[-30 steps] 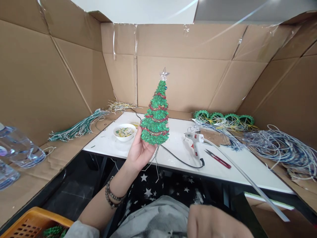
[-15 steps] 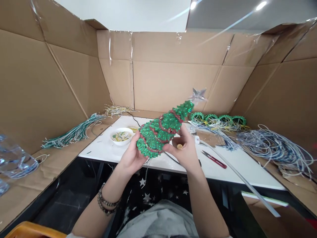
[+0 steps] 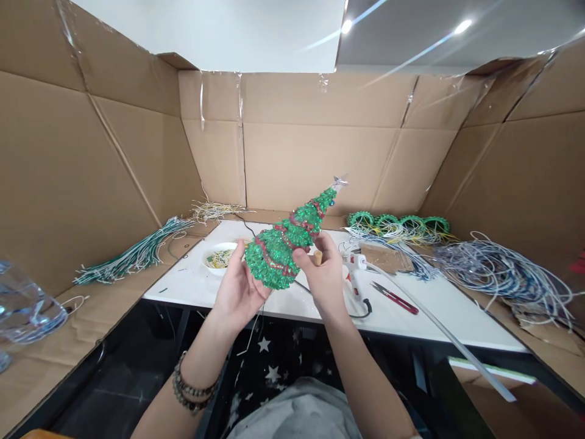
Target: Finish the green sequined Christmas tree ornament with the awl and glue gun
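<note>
A glittery green Christmas tree ornament [image 3: 290, 241] with red garland and a silver star on its tip is held tilted above the table, its top pointing up and to the right. My left hand [image 3: 240, 289] cups the wide base, thumb at the side. With fingers wrapped behind it and thumb pressed on its edge, my right hand [image 3: 324, 271] grips the tree's right side. A small tan cylindrical piece [image 3: 317, 257] shows at the right hand's fingers. Thin wires dangle below the base. Partly behind the left hand is a white bowl [image 3: 208, 266] of short wire pieces.
On the white table [image 3: 457, 320] are a glue gun [image 3: 359, 277], red-handled snips [image 3: 395, 297] and a long glue stick [image 3: 450, 335]. Wire bundles [image 3: 507, 274] lie right, green-white wires [image 3: 137, 253] left. Green rings [image 3: 397, 221] stand behind. Cardboard walls [image 3: 311, 146] enclose the table.
The Christmas tree has turned and shifted slightly left and its star now appears narrower. Both hands still hold it. More of the glue gun shows behind my right hand.
</note>
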Tool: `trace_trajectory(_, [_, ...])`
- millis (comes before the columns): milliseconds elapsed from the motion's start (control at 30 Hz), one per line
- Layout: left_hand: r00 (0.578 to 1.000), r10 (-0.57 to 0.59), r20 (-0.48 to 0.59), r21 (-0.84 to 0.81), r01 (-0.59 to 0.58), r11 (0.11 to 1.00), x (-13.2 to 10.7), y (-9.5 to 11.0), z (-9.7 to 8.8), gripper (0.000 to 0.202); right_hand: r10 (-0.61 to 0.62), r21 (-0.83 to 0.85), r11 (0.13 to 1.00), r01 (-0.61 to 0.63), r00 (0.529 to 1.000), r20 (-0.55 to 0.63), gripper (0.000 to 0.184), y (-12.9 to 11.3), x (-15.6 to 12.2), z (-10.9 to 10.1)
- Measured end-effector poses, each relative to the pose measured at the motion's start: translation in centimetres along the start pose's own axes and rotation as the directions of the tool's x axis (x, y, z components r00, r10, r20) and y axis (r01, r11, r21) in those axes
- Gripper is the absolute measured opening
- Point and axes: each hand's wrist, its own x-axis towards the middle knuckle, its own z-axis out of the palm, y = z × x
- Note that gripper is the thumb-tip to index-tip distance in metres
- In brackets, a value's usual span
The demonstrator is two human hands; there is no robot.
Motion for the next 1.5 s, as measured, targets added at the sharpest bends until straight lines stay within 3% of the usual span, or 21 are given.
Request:
trace_trajectory(133, [0.978, 0.194, 0.076, -0.068, -0.189, 0.980, -0.4, -1.7, 0.8, 0.039, 0.027, 0.029, 0.999, -0.025, 0.998, -0.064, 0.044, 0.2, 0.3, 0.6])
trace_trajectory(267, [0.951, 0.307, 0.047, -0.026, -0.306, 0.952, -0.1, -2.4, 0.3, 0.043, 0.055, 0.021, 0.998, -0.054, 0.995, -0.079, 0.051, -0.3, 0.2, 1.8])
trace_trajectory(500, [0.920, 0.373, -0.124, -0.033, -0.379, 0.925, 0.5, -1.6, -0.2, 0.027, 0.057, -0.240, 0.969, -0.066, 0.997, -0.045, 0.058, -1.0, 0.1, 3.8])
trace_trajectory(633, [0.896, 0.431, -0.105, -0.026, -0.436, 0.900, 0.5, -1.1, -0.2, 0.026, 0.042, -0.305, 0.951, -0.060, 0.997, -0.063, 0.060, -1.1, 0.0, 4.4])
trace_trajectory(1033, [0.898, 0.439, -0.035, 0.037, -0.438, 0.898, 0.8, -0.7, -0.7, 0.028, -0.013, -0.326, 0.945, -0.014, 0.997, -0.078, 0.063, -1.5, -0.4, 4.6])
trace_trajectory(1233, [0.840, 0.537, 0.080, 0.094, -0.543, 0.835, 0.7, -0.3, -0.9, 0.028, -0.047, -0.347, 0.937, 0.045, 0.999, 0.001, 0.063, -1.6, 0.1, 5.3])
trace_trajectory(1367, [0.805, 0.589, 0.066, 0.061, -0.592, 0.803, 0.4, 0.5, -0.8, 0.034, -0.097, -0.337, 0.929, 0.156, 0.978, 0.186, 0.067, -2.0, 0.3, 5.2])
trace_trajectory(1500, [0.796, 0.603, 0.054, -0.015, -0.604, 0.797, 0.1, 2.0, -0.8, 0.035, 0.009, -0.525, 0.842, 0.123, 0.970, 0.242, 0.064, -1.6, 0.6, 3.3])
